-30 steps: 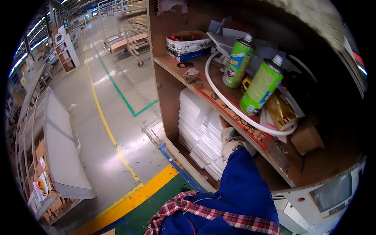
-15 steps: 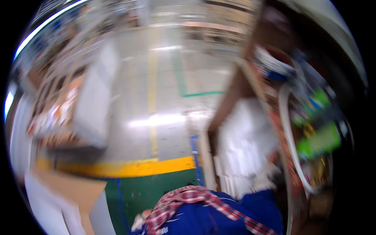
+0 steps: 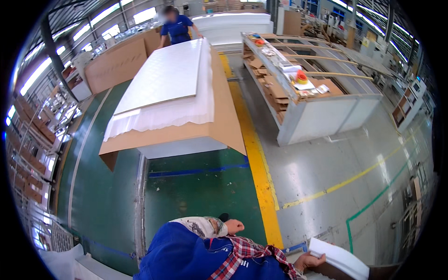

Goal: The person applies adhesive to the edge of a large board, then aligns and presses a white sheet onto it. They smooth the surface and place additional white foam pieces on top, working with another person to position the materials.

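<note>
At the bottom edge, the view differs fully from 1 s ago: the wooden shelf with 2 green spray cans and the stacked white sheets is gone; open factory floor now fills the frame. Right hand (image 3: 304,260): fingers curled around the near edge of 1 white foam sheet (image 3: 339,257), which lies low right, just above a brown board. Left hand (image 3: 233,227): closed loosely into a fist, holding nothing visible, resting beside a pale cloth on the blue jacket (image 3: 186,254); plaid lining shows at the collar. Beyond, green floor with 1 broad yellow stripe (image 3: 261,177). Mid-distance: 1 large cardboard-wrapped pallet (image 3: 224,121) topped by 1 white panel (image 3: 163,74). To the right, 1 long workbench (image 3: 322,116) with tape and cardboard pieces. Far end: 1 person in blue (image 3: 177,28), both hands on the panel.
</note>
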### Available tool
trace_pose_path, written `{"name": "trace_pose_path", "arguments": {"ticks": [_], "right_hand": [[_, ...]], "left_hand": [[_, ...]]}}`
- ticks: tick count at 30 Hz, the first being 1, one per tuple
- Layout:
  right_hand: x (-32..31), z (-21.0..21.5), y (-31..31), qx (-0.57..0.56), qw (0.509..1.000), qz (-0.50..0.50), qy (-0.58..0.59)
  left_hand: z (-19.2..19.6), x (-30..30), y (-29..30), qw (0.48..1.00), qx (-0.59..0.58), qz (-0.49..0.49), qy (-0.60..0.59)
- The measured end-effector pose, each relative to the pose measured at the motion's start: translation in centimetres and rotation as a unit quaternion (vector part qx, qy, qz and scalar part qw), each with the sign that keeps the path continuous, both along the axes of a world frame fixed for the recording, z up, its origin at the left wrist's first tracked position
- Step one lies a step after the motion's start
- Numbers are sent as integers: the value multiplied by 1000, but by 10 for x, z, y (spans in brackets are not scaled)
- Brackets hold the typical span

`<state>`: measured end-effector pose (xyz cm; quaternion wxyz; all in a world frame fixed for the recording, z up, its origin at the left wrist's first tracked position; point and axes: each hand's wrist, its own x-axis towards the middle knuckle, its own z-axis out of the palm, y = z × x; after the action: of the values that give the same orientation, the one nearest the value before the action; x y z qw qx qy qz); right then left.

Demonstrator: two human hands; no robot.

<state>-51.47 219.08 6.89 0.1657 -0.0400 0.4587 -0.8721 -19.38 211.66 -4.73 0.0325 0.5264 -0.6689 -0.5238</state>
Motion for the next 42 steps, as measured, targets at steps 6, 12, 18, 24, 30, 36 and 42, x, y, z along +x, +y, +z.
{"name": "trace_pose_path", "arguments": {"ticks": [6,12,18,24,30,36,42], "right_hand": [[140,42,-82,-18,984,168,62],[235,-57,-146,49,760,577,294],[379,23,-229,47,445,631,634],[449,37,-307,69,256,629,731],[521,14,-415,58,242,584,772],[603,-27,-566,83,274,486,826],[667,-47,-669,11,249,497,831]], "left_hand": [[21,58,-28,990,-28,69,121],[130,155,-105,917,-16,121,380],[183,257,-162,823,-142,259,484],[147,349,-203,700,-177,463,514],[119,443,-261,557,-107,621,541],[86,543,-362,499,-86,697,508],[59,623,-433,530,-44,746,402]]}}
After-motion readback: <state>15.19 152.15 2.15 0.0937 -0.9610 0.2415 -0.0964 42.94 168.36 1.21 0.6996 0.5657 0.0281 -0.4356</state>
